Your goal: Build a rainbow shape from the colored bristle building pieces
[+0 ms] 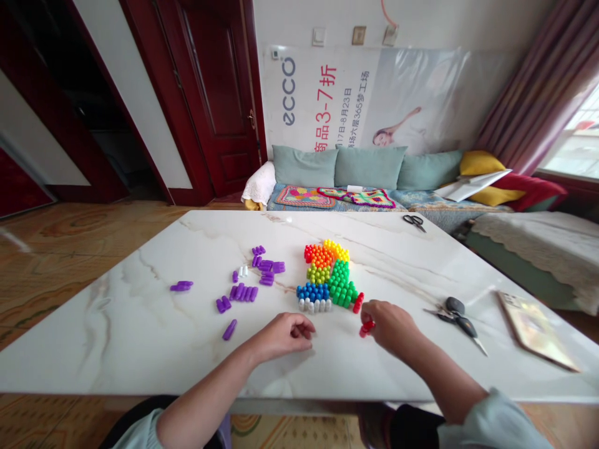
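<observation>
Small glossy bullet-shaped plastic pegs stand close together in colour groups: orange pegs (319, 254), yellow pegs (337, 251), lime pegs (319, 273), green pegs (342, 284), blue pegs (312, 291) and white pegs (314, 305). At the lower right of this cluster stand a few red pegs (358, 303). My right hand (386, 321) is closed, its fingertips pinching more red pegs (367, 328) just above or on the table; the exact contact is hidden. Below the white pegs, my left hand (290, 333) rests with loosely curled fingers, thumb apart, and nothing visible in it.
Purple pegs (244, 292) lie scattered at left, with a few loose white pegs (243, 271) among them. On the marble-look table (154, 337), black-handled scissors (458, 318) and a phone (536, 330) lie at right. Another pair of scissors (414, 221) is near the far edge, before a sofa (299, 198).
</observation>
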`<state>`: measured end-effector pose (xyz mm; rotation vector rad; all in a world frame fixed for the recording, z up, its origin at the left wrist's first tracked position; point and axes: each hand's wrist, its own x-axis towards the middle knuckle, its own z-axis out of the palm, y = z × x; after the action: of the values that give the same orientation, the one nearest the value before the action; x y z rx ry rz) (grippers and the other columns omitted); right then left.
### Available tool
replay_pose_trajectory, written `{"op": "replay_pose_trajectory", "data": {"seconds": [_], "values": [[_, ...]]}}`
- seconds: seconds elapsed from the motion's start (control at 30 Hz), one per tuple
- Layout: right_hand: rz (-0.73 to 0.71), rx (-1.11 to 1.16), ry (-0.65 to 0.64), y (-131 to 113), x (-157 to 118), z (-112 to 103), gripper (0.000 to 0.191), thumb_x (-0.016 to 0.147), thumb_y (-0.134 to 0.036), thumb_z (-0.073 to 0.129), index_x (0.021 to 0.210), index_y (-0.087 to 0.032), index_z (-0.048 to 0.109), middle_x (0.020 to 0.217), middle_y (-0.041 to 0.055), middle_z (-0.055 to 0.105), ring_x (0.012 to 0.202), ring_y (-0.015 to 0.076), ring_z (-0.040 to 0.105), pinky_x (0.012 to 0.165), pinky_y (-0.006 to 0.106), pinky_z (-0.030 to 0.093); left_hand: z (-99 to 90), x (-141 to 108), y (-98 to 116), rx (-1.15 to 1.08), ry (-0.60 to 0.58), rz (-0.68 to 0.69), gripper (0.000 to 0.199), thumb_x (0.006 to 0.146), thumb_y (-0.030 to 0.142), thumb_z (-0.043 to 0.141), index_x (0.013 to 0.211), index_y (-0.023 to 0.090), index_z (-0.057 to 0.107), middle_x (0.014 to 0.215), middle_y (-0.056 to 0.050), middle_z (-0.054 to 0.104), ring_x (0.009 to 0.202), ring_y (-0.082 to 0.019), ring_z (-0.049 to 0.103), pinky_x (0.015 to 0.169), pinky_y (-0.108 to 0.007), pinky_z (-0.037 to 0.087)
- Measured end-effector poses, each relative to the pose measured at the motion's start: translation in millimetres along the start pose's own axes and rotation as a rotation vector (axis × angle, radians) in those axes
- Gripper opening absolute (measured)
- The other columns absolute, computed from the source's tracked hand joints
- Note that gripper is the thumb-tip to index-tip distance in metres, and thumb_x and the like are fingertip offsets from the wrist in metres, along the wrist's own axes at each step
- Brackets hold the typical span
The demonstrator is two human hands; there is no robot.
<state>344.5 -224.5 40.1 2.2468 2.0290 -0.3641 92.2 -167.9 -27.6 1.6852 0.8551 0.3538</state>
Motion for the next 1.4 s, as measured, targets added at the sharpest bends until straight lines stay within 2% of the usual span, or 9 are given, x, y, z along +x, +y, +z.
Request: {"op": "replay_pose_trajectory", "data": {"seconds": [0.2,0.57,0.9,1.0,1.07,1.17,1.23,1.3,1.4], "values": [[0.09,0.044,0.027,44,14,1,0.019,0.071,-0.009,0.057,0.079,-0.022,0.067,0.085,0.0046,0.068,0.078,0.0192,0.061,0.056,0.025,0.029,1.1,1,-3,-0.008,0.023,0.015,0.031,0.067,0.021,0.069,0.097,0.013,0.068,0.089,-0.007,0.072,0.075,-0.015,0.063,0.071,-0.026,0.05],[0.031,0.244,0.229,30,34,17,0.032,0.074,-0.005,0.051,0.102,-0.016,0.06,0.087,0.0058,0.07,0.079,0.0152,0.062,0.067,0.023,0.039,1.1,2,-3,0.036,0.028,0.011,0.03,0.069,0.02,0.066,0.098,0.013,0.068,0.089,-0.008,0.072,0.076,-0.016,0.064,0.072,-0.026,0.05],[0.042,0.306,0.206,29,37,21,0.041,0.074,-0.019,0.06,0.114,-0.015,0.052,0.091,0.0055,0.07,0.078,0.0159,0.064,0.072,0.025,0.044,2.1,1,-3,-0.021,0.014,0.003,0.03,0.068,0.02,0.068,0.097,0.013,0.068,0.088,-0.007,0.072,0.077,-0.016,0.065,0.073,-0.026,0.05],[0.035,0.259,0.17,34,36,22,0.043,0.073,-0.015,0.059,0.116,-0.017,0.053,0.095,0.0055,0.069,0.08,0.0154,0.065,0.072,0.024,0.044,-2.4,1,0,0.0,0.004,0.032,0.029,0.069,0.021,0.068,0.098,0.014,0.069,0.087,-0.006,0.072,0.075,-0.016,0.065,0.07,-0.026,0.051],[0.041,0.189,0.156,41,35,21,0.044,0.072,-0.011,0.057,0.116,-0.019,0.055,0.101,0.0057,0.069,0.085,0.0164,0.065,0.071,0.025,0.044,-14.5,2,4,0.075,0.135,0.091,0.022,0.073,0.023,0.065,0.094,0.016,0.07,0.086,-0.006,0.072,0.075,-0.017,0.065,0.069,-0.027,0.051],[0.06,0.11,0.165,50,34,18,0.038,0.073,-0.017,0.058,0.111,-0.022,0.06,0.109,0.0069,0.067,0.092,0.0207,0.064,0.072,0.029,0.043,-48.9,5,6,0.28,0.582,0.218,0.018,0.081,0.023,0.057,0.092,0.02,0.07,0.094,-0.006,0.071,0.088,-0.02,0.064,0.083,-0.032,0.051],[0.066,0.12,0.201,50,33,12,0.033,0.076,-0.022,0.057,0.108,-0.023,0.062,0.11,0.0073,0.067,0.091,0.0217,0.065,0.071,0.03,0.043,-76.6,6,1,0.515,0.823,0.234,0.025,0.083,0.022,0.054,0.104,0.021,0.067,0.111,-0.007,0.066,0.107,-0.022,0.058,0.1,-0.036,0.042],[0.071,0.152,0.244,44,30,4,0.031,0.077,-0.024,0.055,0.107,-0.024,0.063,0.109,0.0067,0.068,0.087,0.0213,0.066,0.069,0.03,0.043,-100.2,9,-10,0.743,0.921,0.093,0.035,0.086,0.024,0.052,0.12,0.02,0.061,0.126,-0.011,0.058,0.122,-0.026,0.048,0.108,-0.041,0.033],[0.063,0.198,0.262,27,24,-7,0.029,0.079,-0.026,0.055,0.106,-0.025,0.064,0.108,0.0055,0.068,0.085,0.021,0.066,0.069,0.03,0.044,-117.1,15,-30,0.889,0.857,-0.215,0.045,0.091,0.032,0.044,0.133,0.018,0.05,0.132,-0.016,0.053,0.129,-0.032,0.041,0.108,-0.049,0.03]]}}
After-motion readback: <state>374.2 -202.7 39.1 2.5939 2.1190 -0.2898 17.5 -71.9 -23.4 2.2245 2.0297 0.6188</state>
